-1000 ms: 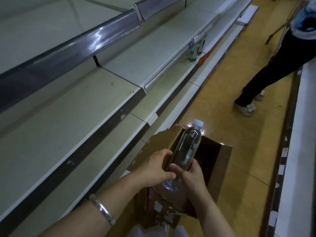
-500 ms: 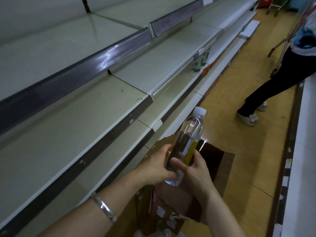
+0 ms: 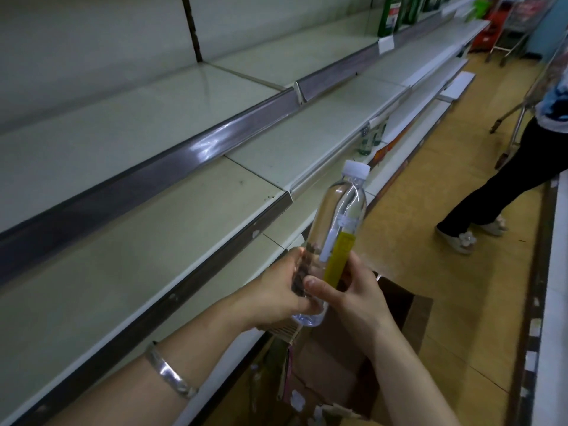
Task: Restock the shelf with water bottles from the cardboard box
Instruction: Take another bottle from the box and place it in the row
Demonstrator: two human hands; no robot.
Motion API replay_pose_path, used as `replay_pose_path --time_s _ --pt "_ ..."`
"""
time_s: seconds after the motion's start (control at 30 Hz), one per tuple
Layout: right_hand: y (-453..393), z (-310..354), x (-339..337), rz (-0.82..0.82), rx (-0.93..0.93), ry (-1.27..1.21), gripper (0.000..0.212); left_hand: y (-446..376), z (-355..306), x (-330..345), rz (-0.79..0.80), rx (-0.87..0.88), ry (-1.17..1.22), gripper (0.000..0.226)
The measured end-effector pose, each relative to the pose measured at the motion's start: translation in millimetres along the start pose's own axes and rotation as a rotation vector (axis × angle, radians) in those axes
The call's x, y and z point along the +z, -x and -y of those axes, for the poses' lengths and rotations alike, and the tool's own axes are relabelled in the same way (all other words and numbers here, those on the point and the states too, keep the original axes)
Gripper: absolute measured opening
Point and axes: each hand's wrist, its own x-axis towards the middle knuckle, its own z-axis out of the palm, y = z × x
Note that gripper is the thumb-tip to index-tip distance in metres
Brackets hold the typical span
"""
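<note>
We see three tiers of pale shelf (image 3: pixel 129 247) running from the near left to the far right, each edged with a dark strip, and the yellow floor (image 3: pixel 430 216) of the aisle lies to their right. One other person (image 3: pixel 504 186) in black trousers stands on that floor at the far right, both feet down, the upper body cut off by the frame. Low in the middle sits one cardboard box (image 3: pixel 396 321), its flaps folded out, on the floor just beside the bottom tier; we cannot tell what is inside it. Above the box we hold one water bottle (image 3: pixel 341 219) with two hands, tilted so its white cap (image 3: pixel 356 171) points up and away, its clear body carrying a yellow and white label. Our left hand (image 3: pixel 276 290) cups the lower part of the bottle from the left, fingers curled round behind it. Our right hand (image 3: pixel 353 296) grips it from the right, thumb pressed across the front and the fingers wrapped round the far side. The bottle is in the air in front of the middle tier, touching no shelf. Farther along the middle tier stand about two small green bottles (image 3: pixel 370 139), blurred. On the top tier at the far end we count at least three dark green bottles (image 3: pixel 388 13). One silver bracelet (image 3: pixel 170 372) circles our left wrist.
</note>
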Motion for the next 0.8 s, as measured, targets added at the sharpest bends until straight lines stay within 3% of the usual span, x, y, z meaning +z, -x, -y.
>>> replay_pose_path --time_s 0.13,0.5,0.8 --pt "-1.4 11.9 7.6 0.016 -0.028 0.024 0.066 11.0 -5.5 -10.3 -0.017 0.011 0.009 0.061" --pt "4.0 48.3 25.2 0.145 -0.138 -0.021 0.063 42.5 -18.8 -34.0 0.02 0.098 0.165 0.072" --pt "8.7 82.1 43.1 0.236 -0.216 -0.026 0.053 69.1 -27.6 -40.7 -0.162 0.243 0.199 0.051"
